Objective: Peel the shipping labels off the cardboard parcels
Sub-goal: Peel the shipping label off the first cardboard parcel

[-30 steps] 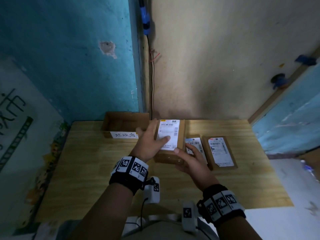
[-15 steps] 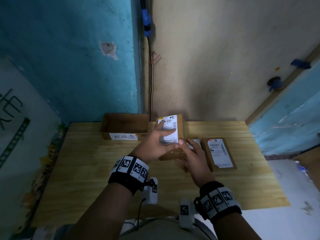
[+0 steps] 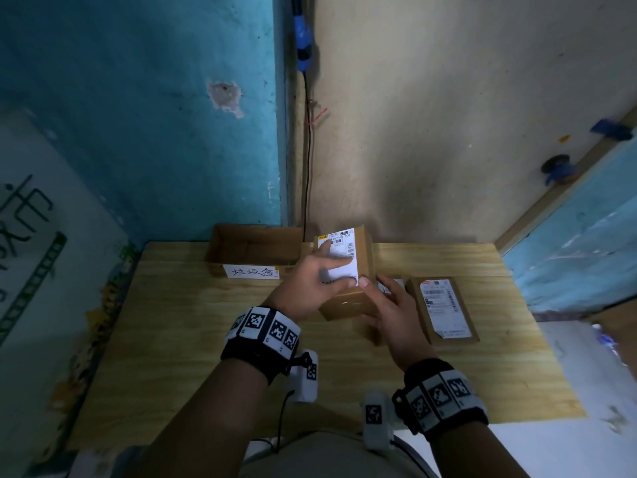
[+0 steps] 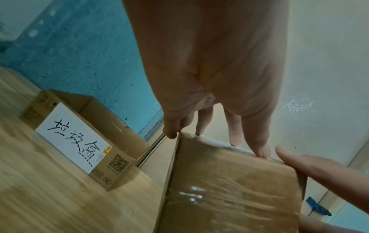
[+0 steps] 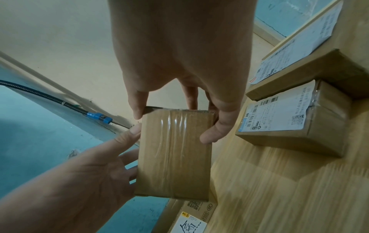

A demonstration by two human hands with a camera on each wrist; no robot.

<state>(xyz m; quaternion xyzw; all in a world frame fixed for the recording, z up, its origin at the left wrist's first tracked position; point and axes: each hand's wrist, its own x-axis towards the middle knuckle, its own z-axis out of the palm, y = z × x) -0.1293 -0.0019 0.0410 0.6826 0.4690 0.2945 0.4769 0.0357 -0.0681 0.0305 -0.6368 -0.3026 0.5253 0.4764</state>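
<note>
Both hands hold one small brown parcel (image 3: 348,298) up above the wooden bench (image 3: 172,339); it is tipped so the white label (image 3: 339,257) faces the person. The left hand (image 3: 310,284) lies over the label with its fingers spread across the paper and its thumb round the left edge, so it grips the parcel. The right hand (image 3: 389,312) holds the parcel from the right side, fingers curled behind it and the thumb tip (image 3: 363,281) right at the label's near corner.

This looks like the start of the peel, and the label looks fully stuck down. To do it well, I think the thumbnail should pick at that near corner until a little flap lifts; then pull slow and low, close to the cardboard, so the paper does not rip. The left hand should slide off the label and hold the box by its sides, or it will pin the paper down. The shiny tape on the back of the parcel may make it slippery, so grip firm.

Two more parcels wait on the bench to the right, a small one (image 5: 295,124) and a flat one (image 3: 443,310), labels still on. An open box (image 3: 255,250) with a handwritten sign sits at the back, maybe for the peeled labels.
</note>
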